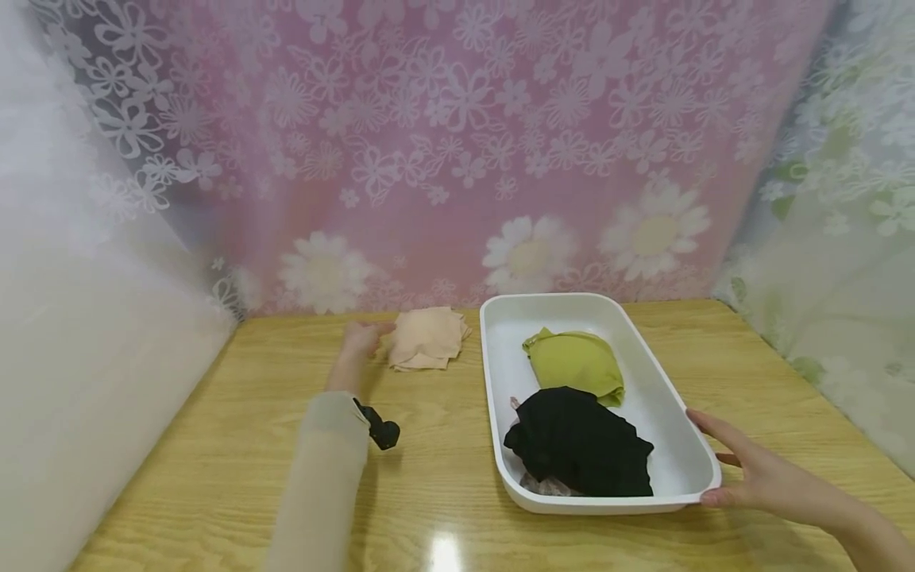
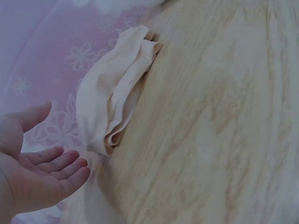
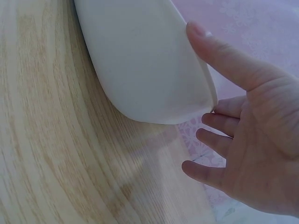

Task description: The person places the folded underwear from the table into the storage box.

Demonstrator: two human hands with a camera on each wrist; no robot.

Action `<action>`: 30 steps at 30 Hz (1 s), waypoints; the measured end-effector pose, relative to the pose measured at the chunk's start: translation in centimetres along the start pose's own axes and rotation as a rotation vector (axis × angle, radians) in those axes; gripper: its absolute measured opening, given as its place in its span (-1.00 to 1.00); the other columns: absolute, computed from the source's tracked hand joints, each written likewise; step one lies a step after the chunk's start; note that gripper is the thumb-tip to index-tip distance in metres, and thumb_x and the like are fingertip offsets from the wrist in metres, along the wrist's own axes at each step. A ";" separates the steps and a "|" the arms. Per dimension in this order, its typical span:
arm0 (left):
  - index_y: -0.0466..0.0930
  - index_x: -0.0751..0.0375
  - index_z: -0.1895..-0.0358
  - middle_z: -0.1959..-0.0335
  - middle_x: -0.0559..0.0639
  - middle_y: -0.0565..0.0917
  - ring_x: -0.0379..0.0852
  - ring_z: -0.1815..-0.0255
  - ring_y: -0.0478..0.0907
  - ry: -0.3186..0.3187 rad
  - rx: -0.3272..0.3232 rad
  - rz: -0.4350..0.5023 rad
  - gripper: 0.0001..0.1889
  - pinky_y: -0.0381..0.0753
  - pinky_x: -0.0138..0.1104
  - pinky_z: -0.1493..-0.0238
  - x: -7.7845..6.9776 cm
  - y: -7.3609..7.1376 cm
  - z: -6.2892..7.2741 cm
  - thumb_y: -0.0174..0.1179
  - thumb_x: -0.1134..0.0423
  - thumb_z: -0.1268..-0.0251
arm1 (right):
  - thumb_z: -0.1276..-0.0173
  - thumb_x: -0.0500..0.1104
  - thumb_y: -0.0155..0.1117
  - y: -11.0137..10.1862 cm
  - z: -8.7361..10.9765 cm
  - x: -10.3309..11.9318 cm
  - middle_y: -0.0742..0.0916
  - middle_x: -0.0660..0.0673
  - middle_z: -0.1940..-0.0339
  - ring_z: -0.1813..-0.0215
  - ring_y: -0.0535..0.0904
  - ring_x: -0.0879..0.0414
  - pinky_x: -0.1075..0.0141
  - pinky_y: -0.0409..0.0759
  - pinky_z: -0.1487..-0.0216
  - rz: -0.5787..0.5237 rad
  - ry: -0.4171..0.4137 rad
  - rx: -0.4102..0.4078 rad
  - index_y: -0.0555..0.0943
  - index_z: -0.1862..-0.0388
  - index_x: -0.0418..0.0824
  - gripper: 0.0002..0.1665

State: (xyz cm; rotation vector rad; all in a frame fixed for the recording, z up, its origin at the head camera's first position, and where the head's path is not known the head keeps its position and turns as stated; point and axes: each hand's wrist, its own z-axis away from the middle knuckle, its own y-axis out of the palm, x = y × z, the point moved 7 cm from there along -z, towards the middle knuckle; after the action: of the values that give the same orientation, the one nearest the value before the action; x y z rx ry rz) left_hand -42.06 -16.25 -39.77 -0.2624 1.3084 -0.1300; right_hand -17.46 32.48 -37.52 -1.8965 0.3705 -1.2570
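My left hand [image 1: 363, 338] reaches to the left side of a folded beige garment [image 1: 427, 338], which lies on the table near the back curtain. In the left wrist view, the fingers of that hand [image 2: 42, 179] are spread, with a gap between them and the layered edge of the beige fabric [image 2: 112, 93]. At the near right corner of a white plastic tub [image 1: 668, 421], my right hand [image 1: 765, 481] touches the rim with thumb and forefinger, its other fingers extended. Inside the tub, a yellow-green folded garment [image 1: 575, 361] lies behind a crumpled black garment [image 1: 582, 445].
A wooden table [image 1: 236, 445] carries everything. Pink floral curtain [image 1: 429, 159] hangs along its back edge, with pale sheeting on both sides. Some lacy light fabric [image 1: 549, 486] peeks out under the black garment. A black strap [image 1: 380, 429] hangs at the left cuff.
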 end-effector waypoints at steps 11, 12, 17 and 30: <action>0.17 0.41 -0.34 0.08 0.17 0.43 -0.09 0.42 0.31 -0.064 -0.034 0.015 -0.31 0.44 -0.20 0.18 0.7 1.6 -0.7 0.24 0.21 -0.22 | -0.07 -0.32 0.39 0.0 0.1 -0.5 0.07 0.50 -0.29 -0.10 0.27 0.49 0.36 0.55 0.22 0.005 0.064 0.014 -0.07 -0.49 -0.22 0.12; 0.19 0.42 -0.32 0.11 0.15 0.42 -0.10 0.44 0.26 -0.068 -0.044 0.021 -0.32 0.42 -0.21 0.22 0.7 1.7 -0.7 0.25 0.23 -0.20 | -0.07 -0.32 0.39 0.0 0.1 -0.5 0.07 0.50 -0.28 -0.09 0.28 0.48 0.36 0.55 0.22 0.001 0.065 0.015 -0.07 -0.49 -0.21 0.12; 0.24 0.46 -0.27 -0.04 0.23 0.40 -0.05 0.32 0.39 -0.099 -0.041 0.054 -0.38 0.50 -0.22 0.24 0.8 2.4 -0.6 0.25 0.35 -0.16 | -0.06 -0.32 0.40 0.1 0.2 -0.6 0.07 0.51 -0.27 -0.08 0.26 0.52 0.38 0.54 0.23 -0.008 0.071 0.017 -0.07 -0.49 -0.22 0.12; 0.46 0.40 -0.04 0.60 -0.04 0.38 -0.22 0.67 0.26 -0.195 0.068 0.177 -0.62 0.33 -0.42 0.52 0.3 4.8 -0.7 0.26 0.40 -0.14 | -0.04 -0.29 0.42 0.0 0.2 -0.3 0.08 0.52 -0.27 -0.10 0.25 0.53 0.37 0.54 0.19 0.017 0.068 0.002 -0.04 -0.49 -0.21 0.13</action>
State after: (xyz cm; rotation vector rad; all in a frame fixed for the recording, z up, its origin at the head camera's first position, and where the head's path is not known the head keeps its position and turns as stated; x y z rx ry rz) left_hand -42.89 -11.74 -41.48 -0.0975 1.1254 0.0015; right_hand -17.47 32.75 -37.75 -1.8486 0.4206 -1.3127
